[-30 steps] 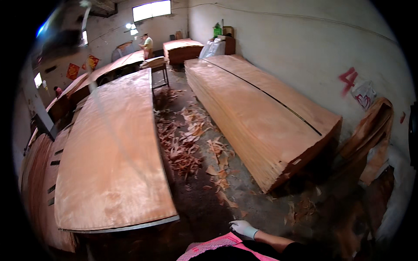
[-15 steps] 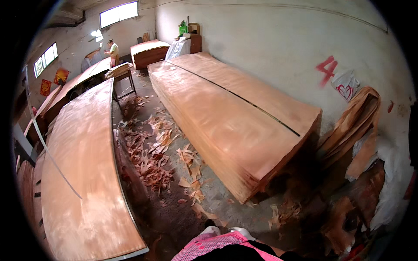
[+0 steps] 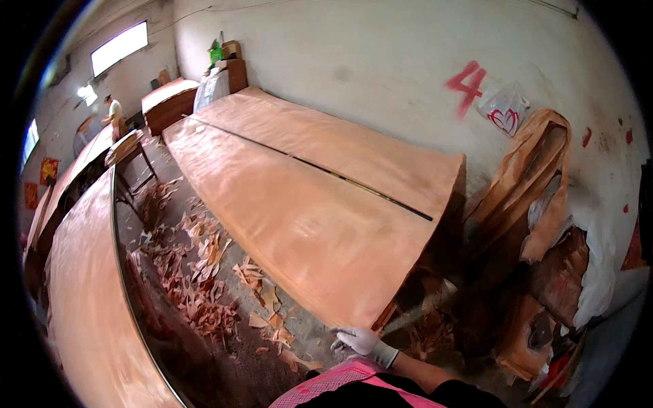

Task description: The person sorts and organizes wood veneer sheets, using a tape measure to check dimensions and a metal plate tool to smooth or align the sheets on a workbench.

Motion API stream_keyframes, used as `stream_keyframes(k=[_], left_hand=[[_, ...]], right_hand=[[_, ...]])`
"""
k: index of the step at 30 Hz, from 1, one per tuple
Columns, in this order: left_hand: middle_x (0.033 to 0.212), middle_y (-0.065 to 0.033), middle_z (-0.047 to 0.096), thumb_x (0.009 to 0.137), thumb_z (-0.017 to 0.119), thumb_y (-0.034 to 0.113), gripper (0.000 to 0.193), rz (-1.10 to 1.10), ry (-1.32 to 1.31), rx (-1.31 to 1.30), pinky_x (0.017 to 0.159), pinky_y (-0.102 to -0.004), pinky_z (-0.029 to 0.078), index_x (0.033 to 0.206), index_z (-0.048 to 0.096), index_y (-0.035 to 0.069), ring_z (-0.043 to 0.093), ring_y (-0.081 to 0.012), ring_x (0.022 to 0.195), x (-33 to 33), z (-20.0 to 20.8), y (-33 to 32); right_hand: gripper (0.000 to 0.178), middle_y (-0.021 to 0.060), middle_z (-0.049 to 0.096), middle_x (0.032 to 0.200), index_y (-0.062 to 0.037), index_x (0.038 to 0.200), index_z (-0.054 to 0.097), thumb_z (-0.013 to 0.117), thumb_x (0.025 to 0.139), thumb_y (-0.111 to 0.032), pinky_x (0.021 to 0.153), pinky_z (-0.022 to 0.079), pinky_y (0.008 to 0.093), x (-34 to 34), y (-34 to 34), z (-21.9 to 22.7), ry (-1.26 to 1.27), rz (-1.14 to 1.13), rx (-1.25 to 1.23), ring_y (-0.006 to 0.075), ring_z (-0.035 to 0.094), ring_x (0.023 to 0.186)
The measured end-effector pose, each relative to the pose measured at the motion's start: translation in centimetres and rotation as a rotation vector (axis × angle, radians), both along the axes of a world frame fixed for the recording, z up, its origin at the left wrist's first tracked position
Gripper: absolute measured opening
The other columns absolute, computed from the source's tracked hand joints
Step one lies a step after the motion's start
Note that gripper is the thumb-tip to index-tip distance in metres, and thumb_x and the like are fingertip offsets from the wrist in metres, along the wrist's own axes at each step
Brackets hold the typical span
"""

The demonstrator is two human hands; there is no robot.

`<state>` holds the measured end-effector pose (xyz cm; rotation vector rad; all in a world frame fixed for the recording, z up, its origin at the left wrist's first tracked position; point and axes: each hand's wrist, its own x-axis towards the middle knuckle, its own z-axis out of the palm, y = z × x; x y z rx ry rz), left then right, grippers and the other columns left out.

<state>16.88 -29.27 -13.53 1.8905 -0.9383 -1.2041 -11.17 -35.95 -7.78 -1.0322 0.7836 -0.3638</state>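
Note:
My right hand (image 3: 359, 341), in a white glove with a grey cuff, reaches in from the lower right. It is at the near corner of a large stack of thin wood veneer sheets (image 3: 292, 224), its fingers pointing left and somewhat apart. Nothing shows in it; whether it touches the sheets I cannot tell. My left hand is out of view. Along the top of the stack lies a long, thin dark strip (image 3: 320, 168). Part of my pink checked apron (image 3: 326, 384) shows below.
Another veneer-covered table (image 3: 88, 272) stands on the left. Veneer scraps (image 3: 197, 292) litter the floor between. Draped veneer strips (image 3: 524, 163) and white plastic sheeting (image 3: 598, 265) are by the right wall. Far left, a person (image 3: 115, 115) stands beside a further stack.
My view has turned right, so the stack sits further left in the picture. My right hand has come forward from beside my apron to the stack's near corner.

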Motion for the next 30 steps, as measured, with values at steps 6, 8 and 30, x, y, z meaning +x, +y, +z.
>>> stream_keyframes(k=[6, 8, 30], left_hand=[[0.083, -0.0149, 0.067, 0.095, 0.051, 0.018, 0.029, -0.022, 0.001, 0.03, 0.073, -0.0378, 0.05, 0.104, 0.063, -0.006, 0.062, -0.0229, 0.075, -6.4, 0.2, -10.0], [0.083, -0.0149, 0.067, 0.095, 0.051, 0.018, 0.029, 0.006, -0.001, 0.051, 0.073, -0.0378, 0.05, 0.104, 0.063, -0.006, 0.063, -0.0229, 0.075, -8.4, 0.4, -12.2], [0.085, -0.0147, 0.068, 0.094, 0.052, 0.02, 0.03, 0.612, 0.029, 0.09, 0.075, -0.038, 0.05, 0.103, 0.063, -0.006, 0.063, -0.0228, 0.078, -22.2, 2.2, -4.7]], right_hand=[[0.033, 0.0101, 0.069, 0.103, 0.0011, 0.125, 0.056, 0.047, 0.099, -0.017, 0.083, 0.053, 0.0297, -7.9, -19.7, -2.7, 0.238, -0.347, -0.592, 0.0157, 0.065, 0.097], [0.037, 0.0167, 0.067, 0.106, -0.0005, 0.126, 0.056, 0.051, 0.094, -0.02, 0.087, 0.051, 0.037, -11.0, -28.1, -3.6, 0.497, -0.413, -0.856, 0.0293, 0.064, 0.1], [0.042, 0.0124, 0.063, 0.09, -0.0087, 0.135, 0.047, 0.05, 0.095, -0.02, 0.06, 0.052, 0.038, -18.7, -45.8, -4.3, 0.983, 0.094, -0.999, 0.0239, 0.062, 0.07]])
